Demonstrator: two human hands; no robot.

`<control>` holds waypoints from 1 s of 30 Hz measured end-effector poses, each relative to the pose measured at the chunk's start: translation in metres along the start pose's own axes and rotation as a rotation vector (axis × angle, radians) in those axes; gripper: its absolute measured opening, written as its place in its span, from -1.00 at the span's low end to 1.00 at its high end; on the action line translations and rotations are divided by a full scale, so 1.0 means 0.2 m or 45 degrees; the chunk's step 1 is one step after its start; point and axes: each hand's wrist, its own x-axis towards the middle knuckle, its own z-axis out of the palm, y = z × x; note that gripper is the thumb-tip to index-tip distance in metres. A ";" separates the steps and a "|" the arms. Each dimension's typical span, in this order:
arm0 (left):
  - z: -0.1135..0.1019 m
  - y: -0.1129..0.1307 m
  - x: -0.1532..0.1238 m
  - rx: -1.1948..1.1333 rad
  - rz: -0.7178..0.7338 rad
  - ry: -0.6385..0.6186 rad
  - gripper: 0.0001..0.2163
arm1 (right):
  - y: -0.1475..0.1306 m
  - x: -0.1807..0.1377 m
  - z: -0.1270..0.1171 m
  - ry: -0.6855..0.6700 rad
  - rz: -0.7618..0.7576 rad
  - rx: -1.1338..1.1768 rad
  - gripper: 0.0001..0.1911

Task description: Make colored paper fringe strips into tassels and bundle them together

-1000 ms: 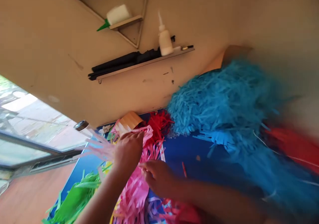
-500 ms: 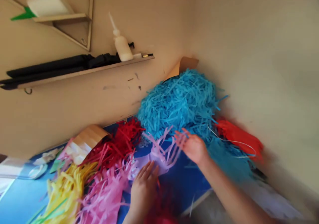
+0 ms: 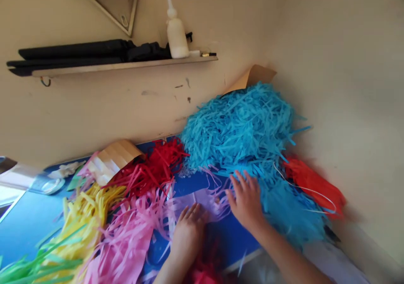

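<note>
A fringed lilac tissue-paper sheet [image 3: 198,197] lies on the blue table [image 3: 235,240], between its front edge and the back edge along the wall. The left hand [image 3: 189,231] rests palm down on its near side, fingers close together, apparently pressing rather than pinching. The right hand [image 3: 246,197] has its fingers spread wide by the sheet's right-hand strips (whether any strip is gripped, I cannot tell).

The step in hand looks like laying the sheet flat and sorting its fringe; I judge the next move calls for a steady left palm and light right fingers, since thin strips tangle and tear.

Counting outward: one lilac sheet; one pink fringed bunch [image 3: 123,250] just left of it; one yellow bunch [image 3: 82,229] beyond that; one green bunch [image 3: 28,267] towards the near left corner. Two red bunches: one near the back edge [image 3: 154,166], one at the front edge [image 3: 205,273]. One big blue shredded pile [image 3: 240,128] fills the back right corner, its strips past counting, with one orange-red bundle [image 3: 315,187] to its right. Two brown paper pieces, one behind the blue pile [image 3: 252,78], one by the back edge [image 3: 118,157].
</note>
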 end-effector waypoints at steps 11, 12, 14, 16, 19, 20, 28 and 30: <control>-0.15 -0.16 0.00 -0.278 -0.321 -0.131 -0.70 | -0.07 0.16 0.14 -0.725 -0.285 0.387 -0.82; -0.15 -0.18 0.00 -0.272 -0.377 -0.121 -0.73 | -0.07 0.19 0.14 -0.731 -0.264 0.379 -0.81; -0.16 -0.21 0.02 -0.244 -0.495 -0.108 -0.73 | -0.09 0.24 0.15 -0.745 -0.227 0.351 -0.80; -0.15 -0.21 0.06 -0.193 -0.614 -0.112 -0.69 | -0.13 0.28 0.16 -0.757 -0.193 0.307 -0.80; -0.14 -0.19 0.10 -0.105 -0.752 -0.139 -0.70 | -0.18 0.30 0.18 -0.759 -0.138 0.231 -0.81; -0.14 -0.18 0.10 -0.083 -0.777 -0.151 -0.72 | -0.19 0.30 0.19 -0.756 -0.123 0.210 -0.82; -0.15 -0.20 0.12 -0.055 -0.838 -0.258 -0.72 | -0.17 0.30 0.24 -0.758 -0.070 0.140 -0.85; -0.15 -0.21 0.13 -0.049 -0.841 -0.273 -0.71 | -0.16 0.30 0.25 -0.757 -0.067 0.138 -0.86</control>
